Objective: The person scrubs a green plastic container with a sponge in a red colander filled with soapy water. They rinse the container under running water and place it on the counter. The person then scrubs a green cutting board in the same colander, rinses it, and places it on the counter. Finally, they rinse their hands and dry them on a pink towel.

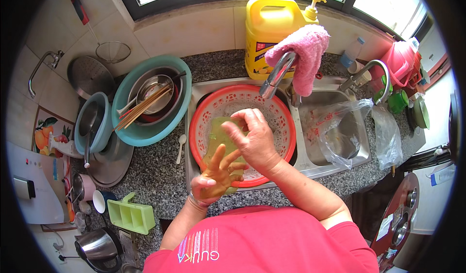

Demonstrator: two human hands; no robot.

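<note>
A thin, translucent yellow-green sheet or bag (217, 129) hangs over a red-rimmed plastic colander basin (288, 127) in the left sink bowl. My left hand (218, 178) is palm up with its fingers spread, and looks tinted, as if seen through the film; whether it is inside or behind cannot be told. Above and to the right, my right hand (255, 138) has its thumb and fingers curved at the film's upper edge; its fingertips partly overlap the film and any grip is unclear. Suds or wet patches show inside the basin.
A chrome faucet (278, 76) with a pink cloth (309, 54) overhangs the sink, before a yellow jug (269, 29). A clear plastic bag (346, 127) lies across the right bowl. Leftward are a teal basin (149, 140) of bowls and chopsticks, a white spoon (181, 148) and a green caddy (131, 214).
</note>
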